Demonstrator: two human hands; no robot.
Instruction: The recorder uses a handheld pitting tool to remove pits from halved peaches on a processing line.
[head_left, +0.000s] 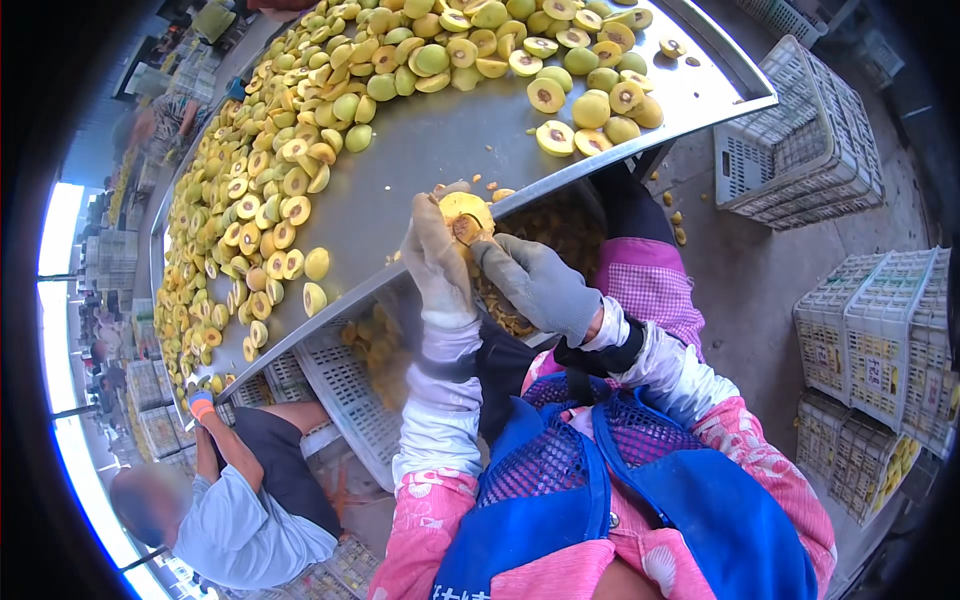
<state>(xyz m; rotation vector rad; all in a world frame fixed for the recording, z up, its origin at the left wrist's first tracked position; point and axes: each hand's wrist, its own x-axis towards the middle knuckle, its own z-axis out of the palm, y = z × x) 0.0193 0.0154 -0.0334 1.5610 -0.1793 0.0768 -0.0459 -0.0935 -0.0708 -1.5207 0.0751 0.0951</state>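
Note:
Just beyond the near edge of the metal table, my left hand, in a stained light glove, holds a halved yellow fruit with its cut face up. My right hand, in a grey glove, is closed at the fruit's lower right side; a small curved tool appears to reach from its fingers to the brown pit area, its handle hidden in the glove. Many halved yellow-green fruits lie heaped across the table's far and left parts. A smaller group of halves lies at the right, near the rim.
Below the table edge is a container of fruit scraps. A white plastic crate with yellow fruit stands left of my legs. An open crate and stacked crates stand right. A co-worker sits at the left by the table.

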